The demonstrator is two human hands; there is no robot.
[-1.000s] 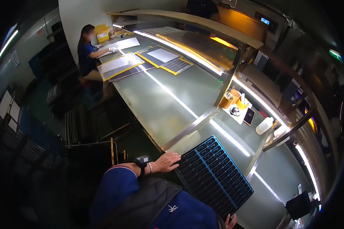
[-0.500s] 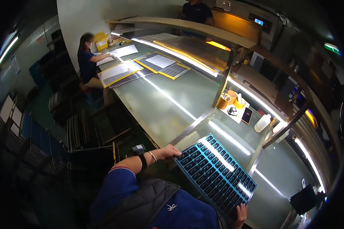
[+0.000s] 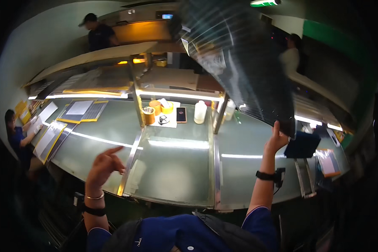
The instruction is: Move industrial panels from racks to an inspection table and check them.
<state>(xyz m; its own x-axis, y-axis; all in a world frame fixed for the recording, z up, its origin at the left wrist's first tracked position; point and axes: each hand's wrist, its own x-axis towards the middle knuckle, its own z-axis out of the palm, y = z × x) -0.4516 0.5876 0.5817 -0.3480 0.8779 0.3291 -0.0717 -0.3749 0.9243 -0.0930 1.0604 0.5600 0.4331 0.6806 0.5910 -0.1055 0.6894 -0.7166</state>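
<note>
My right hand (image 3: pixel 276 140) grips the lower corner of a large dark glossy sheet (image 3: pixel 256 80), fingers closed at its edge. The sheet is raised and tilted above the bench at the upper right, with streaky reflections across it. Its face pattern is blurred. My left hand (image 3: pixel 105 166) is over the left part of the glass-topped bench (image 3: pixel 168 176), holding nothing, its index finger stretched out and the others partly curled.
A white bottle (image 3: pixel 200 112), a phone (image 3: pixel 181 114) and orange tubs (image 3: pixel 154 107) stand at the bench's back. Yellow-edged sheets (image 3: pixel 50 140) lie at left near a co-worker (image 3: pixel 19 134). Posts (image 3: pixel 136 94) hold a lit shelf. A dark panel (image 3: pixel 302 145) stands at right.
The view has turned to the right. Both hands held a blue-gridded dark panel low; now my left hand is off it and my right hand holds a dark sheet up high.
</note>
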